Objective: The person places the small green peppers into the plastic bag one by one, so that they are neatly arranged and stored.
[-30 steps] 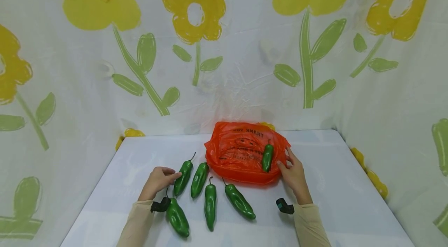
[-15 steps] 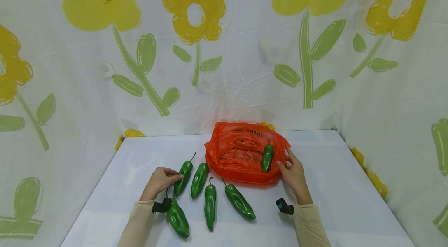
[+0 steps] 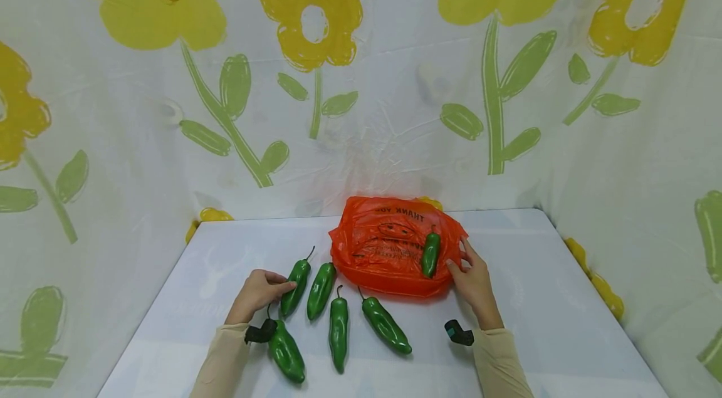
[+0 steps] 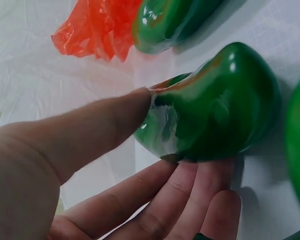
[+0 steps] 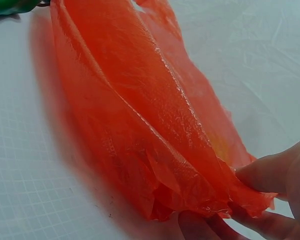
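Observation:
My left hand (image 3: 261,291) pinches a long green chili pepper (image 3: 301,272) at the left of the group. In the left wrist view, the thumb (image 4: 115,112) presses the top of this pepper (image 4: 215,110) and the fingers lie along its lower side. My right hand (image 3: 475,282) grips the right edge of a red plastic bag (image 3: 372,272), its thumb and fingers on either side of the crumpled film (image 5: 250,200). Another chili pepper (image 3: 431,254) lies against the bag's printed surface, near the right hand.
Several more chili peppers lie on the white table (image 3: 553,323): one right beside the held one (image 3: 321,291), one upright in view (image 3: 338,335), one slanting (image 3: 386,326), and one near the left wrist (image 3: 286,351). A flowered curtain (image 3: 389,103) rises behind the table.
Over the last second my left hand has shifted very slightly inward on the pepper. My right hand, the bag and the other peppers stay in place.

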The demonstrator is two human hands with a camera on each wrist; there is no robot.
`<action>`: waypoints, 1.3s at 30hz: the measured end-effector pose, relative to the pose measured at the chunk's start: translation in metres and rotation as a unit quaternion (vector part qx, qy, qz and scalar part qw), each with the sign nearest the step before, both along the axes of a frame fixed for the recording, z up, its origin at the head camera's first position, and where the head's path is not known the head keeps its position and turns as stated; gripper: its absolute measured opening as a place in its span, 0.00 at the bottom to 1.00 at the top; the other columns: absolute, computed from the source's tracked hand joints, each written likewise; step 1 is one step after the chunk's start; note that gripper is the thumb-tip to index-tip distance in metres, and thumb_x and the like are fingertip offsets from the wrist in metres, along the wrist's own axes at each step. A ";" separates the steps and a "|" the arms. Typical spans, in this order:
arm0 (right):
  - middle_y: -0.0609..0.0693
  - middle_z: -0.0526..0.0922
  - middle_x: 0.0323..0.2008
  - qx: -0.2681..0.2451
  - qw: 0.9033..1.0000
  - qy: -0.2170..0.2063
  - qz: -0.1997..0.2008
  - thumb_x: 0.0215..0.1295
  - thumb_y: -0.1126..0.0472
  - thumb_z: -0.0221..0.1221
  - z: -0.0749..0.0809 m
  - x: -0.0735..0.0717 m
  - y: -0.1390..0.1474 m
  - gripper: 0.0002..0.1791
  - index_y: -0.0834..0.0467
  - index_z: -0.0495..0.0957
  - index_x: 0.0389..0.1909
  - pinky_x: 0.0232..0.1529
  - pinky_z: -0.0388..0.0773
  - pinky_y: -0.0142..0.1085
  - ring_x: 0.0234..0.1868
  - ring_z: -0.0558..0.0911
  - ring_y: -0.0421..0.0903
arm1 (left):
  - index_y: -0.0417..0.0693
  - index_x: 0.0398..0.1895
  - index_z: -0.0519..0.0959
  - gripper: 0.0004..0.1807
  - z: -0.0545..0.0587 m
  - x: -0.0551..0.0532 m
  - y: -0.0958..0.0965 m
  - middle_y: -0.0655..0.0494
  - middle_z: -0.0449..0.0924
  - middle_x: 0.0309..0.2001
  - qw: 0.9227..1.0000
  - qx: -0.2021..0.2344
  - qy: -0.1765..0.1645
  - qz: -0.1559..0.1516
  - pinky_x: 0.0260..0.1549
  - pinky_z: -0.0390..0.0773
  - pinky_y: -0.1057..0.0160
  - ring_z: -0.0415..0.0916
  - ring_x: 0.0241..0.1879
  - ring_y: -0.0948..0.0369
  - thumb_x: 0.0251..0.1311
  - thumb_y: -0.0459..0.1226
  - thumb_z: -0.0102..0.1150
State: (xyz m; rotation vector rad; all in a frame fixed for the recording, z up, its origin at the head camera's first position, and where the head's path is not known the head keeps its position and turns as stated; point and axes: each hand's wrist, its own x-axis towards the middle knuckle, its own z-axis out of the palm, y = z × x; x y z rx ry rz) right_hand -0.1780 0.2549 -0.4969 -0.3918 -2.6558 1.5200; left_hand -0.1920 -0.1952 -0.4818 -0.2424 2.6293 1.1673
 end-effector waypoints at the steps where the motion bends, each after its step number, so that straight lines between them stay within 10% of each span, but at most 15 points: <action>1: 0.69 0.67 0.73 0.000 1.000 0.000 -0.001 0.76 0.60 0.55 0.000 0.000 0.000 0.40 0.53 0.48 0.84 0.67 0.75 0.57 0.69 0.72 0.65 | 0.30 0.53 0.83 0.29 0.000 0.000 0.000 0.42 0.89 0.45 1.000 0.001 -0.002 0.000 0.36 0.83 0.59 0.82 0.35 0.59 0.59 0.46 0.73; 39: 0.69 0.68 0.73 -0.003 1.000 0.011 0.004 0.76 0.61 0.54 0.000 0.001 -0.001 0.40 0.55 0.48 0.83 0.67 0.75 0.57 0.69 0.73 0.65 | 0.30 0.51 0.84 0.28 0.012 0.000 0.000 0.44 0.90 0.41 0.999 0.039 0.019 -0.003 0.36 0.88 0.58 0.86 0.33 0.59 0.57 0.45 0.74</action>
